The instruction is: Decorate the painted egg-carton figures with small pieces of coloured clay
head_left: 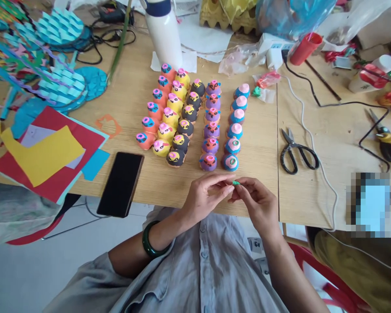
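My left hand and my right hand meet at the table's near edge, fingertips pinched together. Between them is a small green piece of soft modelling clay. Just beyond my fingers stands a row of blue clay figures with pink tops; the nearest two carry a green ring on top. Left of it run rows of purple figures, black figures, yellow figures and orange figures, each topped with small coloured clay details.
Black-handled scissors lie right of the rows, beside a white cable. A dark phone and coloured paper sheets lie left. Behind stand a white bottle and a red cylinder. Seated people are partly visible on both sides.
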Motion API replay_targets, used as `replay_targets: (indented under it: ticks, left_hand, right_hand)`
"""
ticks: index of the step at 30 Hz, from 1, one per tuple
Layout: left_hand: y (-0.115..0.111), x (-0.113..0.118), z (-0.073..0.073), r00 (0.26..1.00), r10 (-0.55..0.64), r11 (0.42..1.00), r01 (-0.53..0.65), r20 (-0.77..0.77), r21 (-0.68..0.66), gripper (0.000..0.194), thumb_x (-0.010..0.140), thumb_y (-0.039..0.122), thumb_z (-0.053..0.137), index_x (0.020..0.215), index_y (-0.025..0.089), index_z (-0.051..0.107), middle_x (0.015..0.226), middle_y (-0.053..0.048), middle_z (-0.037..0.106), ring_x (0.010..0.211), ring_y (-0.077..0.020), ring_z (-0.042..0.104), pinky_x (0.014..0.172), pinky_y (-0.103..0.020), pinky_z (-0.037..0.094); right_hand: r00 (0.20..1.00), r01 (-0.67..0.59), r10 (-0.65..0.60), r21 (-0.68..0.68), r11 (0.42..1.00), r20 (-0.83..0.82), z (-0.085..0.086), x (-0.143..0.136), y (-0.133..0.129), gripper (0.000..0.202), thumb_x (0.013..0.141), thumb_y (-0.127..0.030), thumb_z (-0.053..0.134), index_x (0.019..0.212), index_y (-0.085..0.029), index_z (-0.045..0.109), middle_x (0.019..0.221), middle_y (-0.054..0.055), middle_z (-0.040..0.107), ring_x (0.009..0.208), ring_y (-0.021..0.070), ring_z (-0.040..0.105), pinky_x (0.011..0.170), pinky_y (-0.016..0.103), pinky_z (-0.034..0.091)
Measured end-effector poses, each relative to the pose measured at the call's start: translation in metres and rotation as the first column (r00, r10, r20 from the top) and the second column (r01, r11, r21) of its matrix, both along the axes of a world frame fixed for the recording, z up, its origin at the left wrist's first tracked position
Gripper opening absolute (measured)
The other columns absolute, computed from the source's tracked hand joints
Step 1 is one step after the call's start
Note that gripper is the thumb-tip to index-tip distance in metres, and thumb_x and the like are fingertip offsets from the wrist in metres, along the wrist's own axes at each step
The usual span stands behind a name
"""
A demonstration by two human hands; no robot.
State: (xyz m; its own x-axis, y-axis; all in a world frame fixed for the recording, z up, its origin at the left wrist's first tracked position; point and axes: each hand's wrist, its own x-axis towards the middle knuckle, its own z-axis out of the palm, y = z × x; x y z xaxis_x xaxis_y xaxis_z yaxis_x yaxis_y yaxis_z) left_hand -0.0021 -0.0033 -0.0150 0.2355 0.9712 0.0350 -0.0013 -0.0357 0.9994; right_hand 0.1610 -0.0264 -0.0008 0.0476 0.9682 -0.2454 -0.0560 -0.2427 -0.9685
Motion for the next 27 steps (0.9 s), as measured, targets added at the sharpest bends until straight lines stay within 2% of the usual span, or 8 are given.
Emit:
replay_targets:
  ticks: [6,8,12,15,19,21,24,27]
  left_hand:
    - [0.002,-0.002,-0.002,0.997,0.054,0.994,-0.048,-0.054,0.102,0.011,0.093,0.024,0.071,0.094,0.017,0.078,0.089,-0.005,0.077,0.084,-0.0137,0.073,0.076,-0.023,0.061]
    - [0.001,-0.002,-0.002,0.998,0.054,0.994,-0.050,-0.041,0.098,0.012,0.094,0.023,0.069,0.097,0.017,0.078,0.093,-0.006,0.077,0.086,-0.0133,0.073,0.078,-0.023,0.061]
    - [0.001,-0.001,-0.004,0.999,0.015,1.000,-0.015,0.043,-0.006,0.026,0.094,0.027,0.069,0.118,0.019,0.074,0.110,-0.008,0.074,0.091,-0.0145,0.073,0.081,-0.026,0.062]
    - [0.003,-0.001,-0.005,1.000,0.028,0.998,-0.028,0.012,0.050,0.017,0.092,0.028,0.071,0.106,0.019,0.078,0.106,-0.008,0.075,0.094,-0.0159,0.072,0.082,-0.026,0.061]
    - [0.004,-0.001,-0.006,0.996,0.078,0.990,-0.071,-0.053,0.119,0.010,0.092,0.026,0.072,0.091,0.018,0.078,0.087,-0.005,0.075,0.083,-0.0135,0.070,0.076,-0.024,0.059]
    - [0.004,-0.001,-0.006,0.997,0.066,0.994,-0.062,-0.039,0.092,0.010,0.092,0.025,0.071,0.093,0.018,0.078,0.090,-0.005,0.074,0.081,-0.0125,0.070,0.073,-0.023,0.059]
    - [0.003,0.000,-0.010,0.999,0.032,0.996,-0.032,0.010,0.077,0.019,0.091,0.027,0.073,0.108,0.019,0.078,0.103,-0.007,0.072,0.086,-0.0128,0.070,0.076,-0.024,0.060]
    - [0.002,0.001,-0.012,0.999,0.046,0.993,-0.047,0.007,0.111,0.015,0.091,0.027,0.073,0.103,0.021,0.080,0.098,-0.005,0.071,0.088,-0.0129,0.069,0.078,-0.023,0.058]
  right_hand:
    - [0.976,-0.076,0.046,-0.132,0.988,-0.214,-0.002,0.000,0.003,0.026,0.083,-0.042,0.080,0.093,-0.020,0.072,0.068,-0.002,0.067,0.061,0.0135,0.063,0.054,0.030,0.063]
    - [0.964,-0.067,0.027,-0.143,0.987,-0.264,-0.004,-0.001,0.002,0.025,0.081,-0.039,0.082,0.093,-0.020,0.072,0.071,-0.002,0.067,0.061,0.0120,0.061,0.053,0.028,0.062]
    - [0.949,-0.052,-0.007,-0.177,0.983,-0.315,-0.005,-0.001,0.004,0.025,0.080,-0.039,0.083,0.092,-0.021,0.071,0.070,-0.003,0.065,0.058,0.0111,0.059,0.050,0.026,0.061]
    - [0.943,-0.075,0.002,-0.208,0.975,-0.334,-0.004,-0.001,0.006,0.027,0.078,-0.041,0.084,0.089,-0.020,0.072,0.069,-0.003,0.063,0.058,0.0107,0.058,0.050,0.025,0.061]
    - [0.923,-0.129,0.007,-0.293,0.947,-0.386,-0.003,-0.001,0.007,0.031,0.076,-0.045,0.085,0.084,-0.018,0.072,0.074,0.000,0.065,0.057,0.0100,0.058,0.047,0.024,0.061]
    - [0.910,-0.147,0.000,-0.324,0.935,-0.414,-0.002,-0.001,0.008,0.032,0.074,-0.045,0.086,0.084,-0.018,0.072,0.072,-0.001,0.064,0.055,0.0095,0.056,0.045,0.023,0.060]
    - [0.898,-0.153,-0.008,-0.329,0.932,-0.440,-0.002,0.000,0.009,0.032,0.075,-0.046,0.086,0.081,-0.018,0.071,0.067,-0.003,0.061,0.051,0.0084,0.054,0.041,0.021,0.057]
    - [0.890,-0.188,0.013,-0.341,0.921,-0.456,-0.002,0.001,0.009,0.033,0.076,-0.047,0.084,0.077,-0.017,0.071,0.066,-0.002,0.062,0.049,0.0087,0.054,0.039,0.021,0.056]
